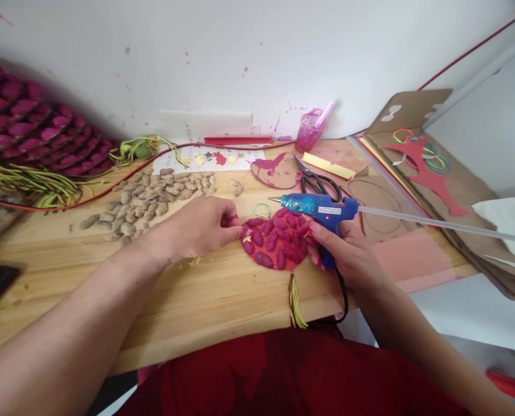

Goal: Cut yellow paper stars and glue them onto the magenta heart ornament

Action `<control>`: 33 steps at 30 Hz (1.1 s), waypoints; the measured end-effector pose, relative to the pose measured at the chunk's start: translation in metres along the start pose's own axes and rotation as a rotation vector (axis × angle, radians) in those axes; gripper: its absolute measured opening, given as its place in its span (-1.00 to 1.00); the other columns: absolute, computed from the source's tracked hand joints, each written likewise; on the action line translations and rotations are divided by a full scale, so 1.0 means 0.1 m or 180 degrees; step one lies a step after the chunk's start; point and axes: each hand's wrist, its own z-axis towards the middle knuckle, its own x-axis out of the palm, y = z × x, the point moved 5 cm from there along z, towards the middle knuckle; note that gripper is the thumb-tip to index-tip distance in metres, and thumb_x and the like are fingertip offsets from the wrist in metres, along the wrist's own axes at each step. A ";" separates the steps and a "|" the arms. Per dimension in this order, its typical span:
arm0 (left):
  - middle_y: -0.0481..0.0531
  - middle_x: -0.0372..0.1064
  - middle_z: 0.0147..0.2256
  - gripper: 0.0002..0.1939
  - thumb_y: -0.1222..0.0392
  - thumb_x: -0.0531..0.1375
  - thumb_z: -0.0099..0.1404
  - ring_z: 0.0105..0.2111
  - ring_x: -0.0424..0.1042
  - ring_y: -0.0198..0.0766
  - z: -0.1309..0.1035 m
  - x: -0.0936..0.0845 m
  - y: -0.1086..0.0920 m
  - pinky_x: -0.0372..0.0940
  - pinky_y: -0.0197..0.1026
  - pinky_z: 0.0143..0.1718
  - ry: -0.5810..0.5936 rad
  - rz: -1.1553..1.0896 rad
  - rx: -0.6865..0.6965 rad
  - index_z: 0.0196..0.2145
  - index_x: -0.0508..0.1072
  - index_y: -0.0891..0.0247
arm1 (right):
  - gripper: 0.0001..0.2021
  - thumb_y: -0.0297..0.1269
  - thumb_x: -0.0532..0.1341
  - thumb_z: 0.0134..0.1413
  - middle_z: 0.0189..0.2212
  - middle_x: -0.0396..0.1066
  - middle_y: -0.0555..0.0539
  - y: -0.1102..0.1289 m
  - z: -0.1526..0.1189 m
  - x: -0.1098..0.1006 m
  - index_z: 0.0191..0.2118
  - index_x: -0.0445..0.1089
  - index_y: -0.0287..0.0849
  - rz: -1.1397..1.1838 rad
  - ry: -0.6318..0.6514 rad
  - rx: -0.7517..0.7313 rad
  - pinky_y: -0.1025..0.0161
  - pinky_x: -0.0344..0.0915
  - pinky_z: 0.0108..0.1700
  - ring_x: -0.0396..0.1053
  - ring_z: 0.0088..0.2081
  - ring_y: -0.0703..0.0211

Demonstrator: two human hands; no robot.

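Observation:
A round red ornament, covered in magenta-painted peanuts, lies on the wooden table, with a green loop above it and a yellow-green tassel below. My left hand is closed in a pinch at its left edge, beside a small gold star; what the fingertips hold, if anything, is hidden. In my right hand is a blue glue gun, its nozzle pointing left above the ornament and a long glue stick sticking out behind. The right thumb and fingers also reach the ornament's right edge.
Loose peanuts lie to the left, near a large stack of magenta ornaments. Black scissors, a pink cup and a paper with small stars sit behind. Cardboard is at right. A red cable crosses the table.

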 end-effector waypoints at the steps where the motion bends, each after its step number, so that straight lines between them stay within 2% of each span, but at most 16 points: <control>1: -0.11 0.30 -0.60 -0.74 -0.03 0.17 0.13 -0.57 0.20 -0.34 0.00 0.02 0.00 0.06 -0.26 -0.49 -0.0002 -0.0027 0.0010 -0.53 0.32 0.20 | -0.61 0.00 0.23 0.18 -0.68 0.29 0.04 0.00 0.00 0.00 -0.53 0.30 -0.16 -0.0021 0.0004 -0.0019 0.33 0.08 -0.61 0.17 -0.65 0.32; 7: -0.10 0.33 -0.57 -0.80 0.03 0.16 0.12 -0.55 0.23 -0.33 0.00 0.06 0.01 0.06 -0.27 -0.49 -0.0016 -0.0090 0.0121 -0.51 0.33 0.20 | -0.60 0.02 0.23 0.17 -0.68 0.29 0.03 0.00 0.00 -0.02 -0.54 0.29 -0.16 -0.0143 -0.0030 -0.0008 0.33 0.08 -0.59 0.20 -0.61 0.30; 15: -0.13 0.30 -0.55 -0.84 0.08 0.20 0.11 -0.54 0.21 -0.35 0.00 0.04 0.04 0.07 -0.31 -0.50 0.0234 -0.0419 0.0186 -0.47 0.36 0.21 | -0.58 0.02 0.22 0.18 -0.68 0.29 0.03 -0.01 0.00 -0.01 -0.56 0.29 -0.18 -0.0120 0.0016 -0.0056 0.34 0.09 -0.59 0.18 -0.64 0.33; 21: -0.13 0.34 -0.52 -0.77 0.03 0.30 0.05 -0.54 0.22 -0.36 -0.02 0.06 0.01 0.07 -0.31 -0.50 0.0432 -0.0461 0.0244 -0.43 0.40 0.21 | -0.58 0.02 0.24 0.17 -0.69 0.29 0.03 -0.01 0.00 0.00 -0.57 0.28 -0.18 -0.0120 -0.0024 -0.0038 0.33 0.08 -0.59 0.17 -0.65 0.33; 28: -0.12 0.32 -0.53 -0.85 0.11 0.24 0.15 -0.55 0.20 -0.37 -0.04 0.03 -0.05 0.04 -0.28 -0.45 -0.0189 0.0267 0.0601 -0.45 0.36 0.21 | -0.56 0.05 0.24 0.15 -0.69 0.31 0.01 -0.04 0.01 -0.01 -0.59 0.31 -0.17 -0.0163 -0.0005 -0.0006 0.31 0.10 -0.59 0.20 -0.65 0.30; 33: -0.08 0.37 -0.49 -0.89 0.14 0.19 0.23 -0.49 0.28 -0.34 -0.08 0.00 -0.13 0.09 -0.27 -0.41 -0.0372 0.0480 0.0752 -0.41 0.42 0.21 | -0.56 0.05 0.25 0.14 -0.69 0.31 0.02 -0.02 0.01 0.00 -0.59 0.29 -0.17 -0.0175 -0.0033 -0.0014 0.31 0.13 -0.56 0.21 -0.64 0.30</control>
